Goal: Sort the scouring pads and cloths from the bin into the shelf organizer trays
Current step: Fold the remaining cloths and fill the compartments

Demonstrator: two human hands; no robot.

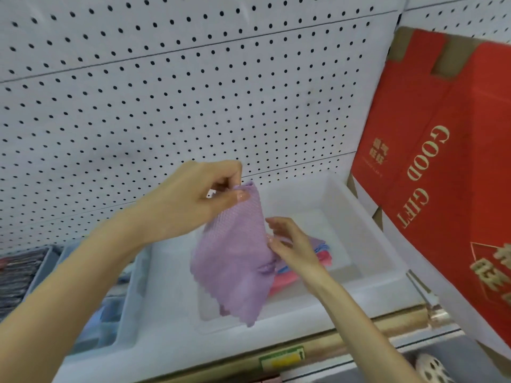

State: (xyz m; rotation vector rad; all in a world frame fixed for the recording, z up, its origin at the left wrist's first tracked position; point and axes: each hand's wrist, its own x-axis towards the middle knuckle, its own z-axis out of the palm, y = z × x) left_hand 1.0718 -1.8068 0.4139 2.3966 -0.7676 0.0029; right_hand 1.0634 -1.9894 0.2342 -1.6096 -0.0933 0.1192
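The left hand (pixel 199 200) pinches the top corner of a purple cloth (pixel 235 258) hanging over a white tray (pixel 348 200), while the right hand (pixel 296 247), fingers loosely bent, sits at its right edge above pink and blue cloths (pixel 284 281) in the tray.

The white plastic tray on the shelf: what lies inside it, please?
Folded pink and blue cloths lie in the white plastic tray. The purple mesh cloth, pinched by the left hand, and the right hand cover part of them.

We see a shelf (pixel 387 324) carrying a white tray (pixel 362 208). Grey trays (pixel 69 255) sit just left of it. A red box (pixel 442 167) stands at its right.
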